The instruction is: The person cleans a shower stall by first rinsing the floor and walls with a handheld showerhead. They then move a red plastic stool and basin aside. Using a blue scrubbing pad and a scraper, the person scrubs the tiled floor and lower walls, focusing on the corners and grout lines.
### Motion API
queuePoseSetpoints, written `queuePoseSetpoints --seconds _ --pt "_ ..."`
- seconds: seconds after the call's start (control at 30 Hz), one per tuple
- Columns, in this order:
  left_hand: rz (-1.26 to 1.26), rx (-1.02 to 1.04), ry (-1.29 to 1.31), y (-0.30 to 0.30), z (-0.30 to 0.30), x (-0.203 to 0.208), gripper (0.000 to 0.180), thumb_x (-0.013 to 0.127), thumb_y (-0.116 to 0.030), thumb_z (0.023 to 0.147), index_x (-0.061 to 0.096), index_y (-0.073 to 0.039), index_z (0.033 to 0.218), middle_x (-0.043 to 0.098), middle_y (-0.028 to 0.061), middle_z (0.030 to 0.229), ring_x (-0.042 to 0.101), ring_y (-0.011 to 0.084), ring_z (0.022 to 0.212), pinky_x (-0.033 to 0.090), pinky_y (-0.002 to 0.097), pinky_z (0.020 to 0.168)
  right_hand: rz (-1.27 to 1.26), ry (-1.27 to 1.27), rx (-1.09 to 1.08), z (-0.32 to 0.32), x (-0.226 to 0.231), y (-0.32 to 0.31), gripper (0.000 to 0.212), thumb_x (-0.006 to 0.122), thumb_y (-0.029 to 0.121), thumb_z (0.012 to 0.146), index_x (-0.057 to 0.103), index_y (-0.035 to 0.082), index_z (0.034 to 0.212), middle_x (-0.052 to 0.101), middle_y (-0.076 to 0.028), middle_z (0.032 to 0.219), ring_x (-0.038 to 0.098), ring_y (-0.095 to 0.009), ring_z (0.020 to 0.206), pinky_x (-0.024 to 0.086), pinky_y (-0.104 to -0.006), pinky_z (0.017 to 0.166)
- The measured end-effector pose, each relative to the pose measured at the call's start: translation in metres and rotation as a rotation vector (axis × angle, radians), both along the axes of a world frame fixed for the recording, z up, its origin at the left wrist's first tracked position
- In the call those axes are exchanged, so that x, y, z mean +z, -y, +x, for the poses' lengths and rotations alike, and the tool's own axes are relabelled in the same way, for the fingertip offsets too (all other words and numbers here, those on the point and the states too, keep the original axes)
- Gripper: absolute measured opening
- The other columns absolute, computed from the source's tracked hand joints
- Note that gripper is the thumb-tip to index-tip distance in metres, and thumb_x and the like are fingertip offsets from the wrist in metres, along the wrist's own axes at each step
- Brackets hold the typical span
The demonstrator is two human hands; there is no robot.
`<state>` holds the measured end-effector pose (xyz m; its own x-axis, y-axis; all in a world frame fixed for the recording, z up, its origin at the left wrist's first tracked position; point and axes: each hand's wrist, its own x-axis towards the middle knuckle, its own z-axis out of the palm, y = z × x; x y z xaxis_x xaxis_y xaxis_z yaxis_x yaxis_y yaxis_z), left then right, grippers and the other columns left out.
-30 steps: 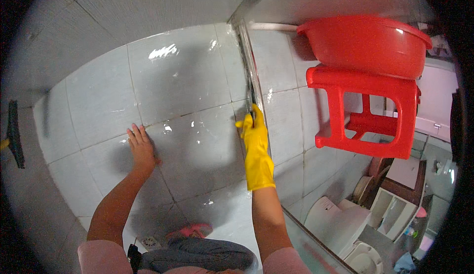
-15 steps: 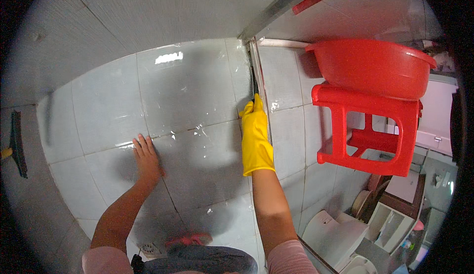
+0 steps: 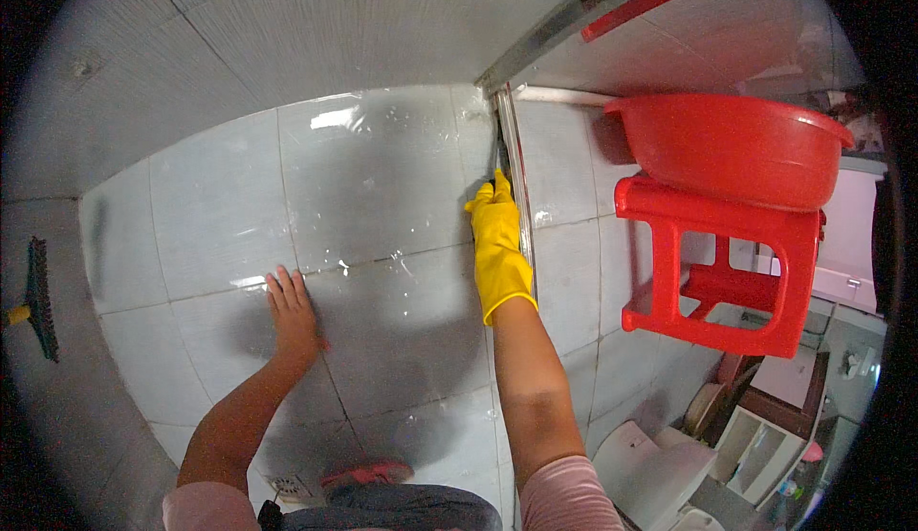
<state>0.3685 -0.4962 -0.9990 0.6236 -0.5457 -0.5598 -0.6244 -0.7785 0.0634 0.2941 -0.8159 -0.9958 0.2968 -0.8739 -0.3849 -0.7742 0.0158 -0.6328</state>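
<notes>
My right hand [image 3: 501, 249], in a yellow rubber glove, reaches forward along a metal floor track [image 3: 525, 225]. Its fingers are closed around a dark, narrow tool [image 3: 502, 149] that lies against the track's left side near the far wall. The glove and shadow hide much of this tool, so its kind cannot be made out. Bare and with fingers spread, my left hand [image 3: 295, 321] is over the wet grey floor tiles [image 3: 225, 206], and whether it touches them I cannot tell. It holds nothing.
Right of the track, a red basin [image 3: 732, 153] sits on a red plastic stool [image 3: 660, 263]. A brush with dark bristles [image 3: 40, 297] is at the far left. Near my legs are a floor drain [image 3: 290, 486] and a pink slipper [image 3: 382, 473]. A glass panel's metal edge [image 3: 545, 39] rises ahead.
My gloved right hand has slid forward along the track with the dark tool, toward the far wall. My left hand stays spread over nearly the same tile. The view has shifted slightly.
</notes>
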Motion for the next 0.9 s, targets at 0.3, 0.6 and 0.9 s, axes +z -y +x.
queuePoseSetpoints --seconds 0.3,0.6,0.9 --pt "0.055 -0.003 -0.020 0.001 0.005 0.005 0.129 0.086 -0.037 0.039 0.010 0.010 0.133 0.002 0.0313 0.139 0.006 0.0497 0.127 0.018 0.0533 0.103 -0.147 -0.062 0.099 -0.016 -0.012 0.001 0.038 0.044 0.030 0.088 0.047 0.015 0.123 0.062 -0.019 0.078 0.060 -0.035 0.071 0.046 -0.0399 0.063" --pt "0.054 -0.002 -0.027 0.007 0.001 0.005 0.128 0.086 -0.036 0.039 0.011 0.009 0.133 0.005 0.0307 0.139 0.007 0.0483 0.128 0.018 0.0504 0.104 -0.288 -0.165 0.182 0.021 -0.016 0.027 0.040 0.044 0.026 0.089 0.042 0.018 0.128 0.062 -0.011 0.070 0.058 -0.018 0.059 0.046 -0.0299 0.059" --pt "0.008 -0.013 -0.023 0.000 0.000 -0.002 0.130 0.086 -0.037 0.035 0.013 0.010 0.132 0.004 0.0318 0.138 0.005 0.0496 0.128 0.018 0.0537 0.102 -0.141 -0.117 0.114 0.038 -0.017 0.034 0.039 0.043 0.030 0.088 0.045 0.018 0.125 0.063 -0.014 0.074 0.061 -0.024 0.062 0.047 -0.0351 0.061"
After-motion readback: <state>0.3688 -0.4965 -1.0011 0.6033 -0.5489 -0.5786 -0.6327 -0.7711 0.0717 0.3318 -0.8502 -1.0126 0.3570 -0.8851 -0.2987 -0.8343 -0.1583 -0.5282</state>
